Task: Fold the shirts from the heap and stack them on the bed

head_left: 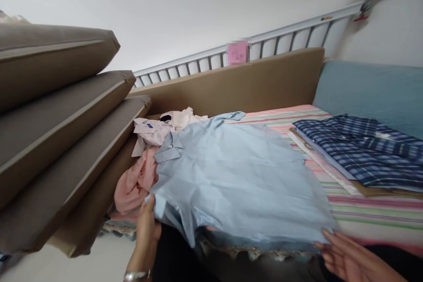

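A light blue short-sleeved shirt (238, 176) lies spread flat on the striped bed sheet (373, 211), collar toward the left. My left hand (147, 224) grips its near left edge by the sleeve, thumb on top. My right hand (346, 255) sits at the shirt's near right corner, fingers stretched out and touching the hem; whether it pinches the cloth is unclear.
A pink garment (135, 183) and a pale pink shirt (155, 130) are heaped beyond the collar. Folded blue plaid shirts (363, 150) are stacked at right. Brown cushions (59, 132) lean stacked at left. A brown board (238, 81) and white rail (284, 37) run behind.
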### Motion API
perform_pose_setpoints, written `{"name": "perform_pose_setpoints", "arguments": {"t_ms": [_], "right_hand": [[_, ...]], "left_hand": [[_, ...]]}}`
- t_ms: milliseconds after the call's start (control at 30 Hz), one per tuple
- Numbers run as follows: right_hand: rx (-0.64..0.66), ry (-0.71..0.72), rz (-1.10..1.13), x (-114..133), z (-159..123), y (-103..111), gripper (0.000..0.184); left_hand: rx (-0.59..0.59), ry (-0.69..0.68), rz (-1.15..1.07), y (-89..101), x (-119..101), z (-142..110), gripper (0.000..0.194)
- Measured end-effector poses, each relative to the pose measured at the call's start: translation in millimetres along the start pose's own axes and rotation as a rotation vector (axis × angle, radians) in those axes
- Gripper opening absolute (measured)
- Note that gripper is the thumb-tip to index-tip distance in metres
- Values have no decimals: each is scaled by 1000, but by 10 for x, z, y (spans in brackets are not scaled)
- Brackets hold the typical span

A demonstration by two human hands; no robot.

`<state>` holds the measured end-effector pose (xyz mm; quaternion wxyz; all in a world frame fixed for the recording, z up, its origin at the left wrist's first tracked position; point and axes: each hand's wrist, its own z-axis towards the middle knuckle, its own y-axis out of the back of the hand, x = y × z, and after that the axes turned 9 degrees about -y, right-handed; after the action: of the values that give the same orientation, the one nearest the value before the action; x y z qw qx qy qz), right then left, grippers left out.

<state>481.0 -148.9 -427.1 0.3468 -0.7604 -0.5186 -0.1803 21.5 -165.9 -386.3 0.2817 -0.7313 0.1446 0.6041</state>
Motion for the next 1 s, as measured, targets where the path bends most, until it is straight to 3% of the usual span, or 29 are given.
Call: {"name": "perform_pose_setpoints", "arguments": {"t_ms": [167, 300, 500, 633, 700, 767, 867, 933, 1000], "right_hand": [[37, 3, 98, 476, -49, -284, 22], [33, 34, 188, 861, 56, -516, 9], [11, 108, 234, 1340, 556, -826, 14], [-61, 157, 260, 1431, 945, -906, 13], [-63, 190, 167, 1362, 1021, -874, 7], [-86, 248, 6, 1233, 992, -776, 13], [-232, 356, -329, 976, 833, -463, 29], [-367, 390, -532, 787, 741, -148, 31], [-464, 375, -521, 599, 716, 197, 33]], "left_hand": [[115, -90, 89, -464, -188, 235, 23], [232, -238, 166, -995, -203, 458, 28], [269, -300, 260, -1829, 52, 869, 22], [322, -274, 343, -2110, 278, 1116, 17], [394, -264, 388, -2083, 337, 1172, 19], [471, -289, 431, -1916, 335, 1199, 26], [510, -396, 512, -1429, 207, 1232, 36], [447, -485, 583, -1035, 59, 1247, 35], [350, -566, 653, -698, -95, 1242, 31]]}}
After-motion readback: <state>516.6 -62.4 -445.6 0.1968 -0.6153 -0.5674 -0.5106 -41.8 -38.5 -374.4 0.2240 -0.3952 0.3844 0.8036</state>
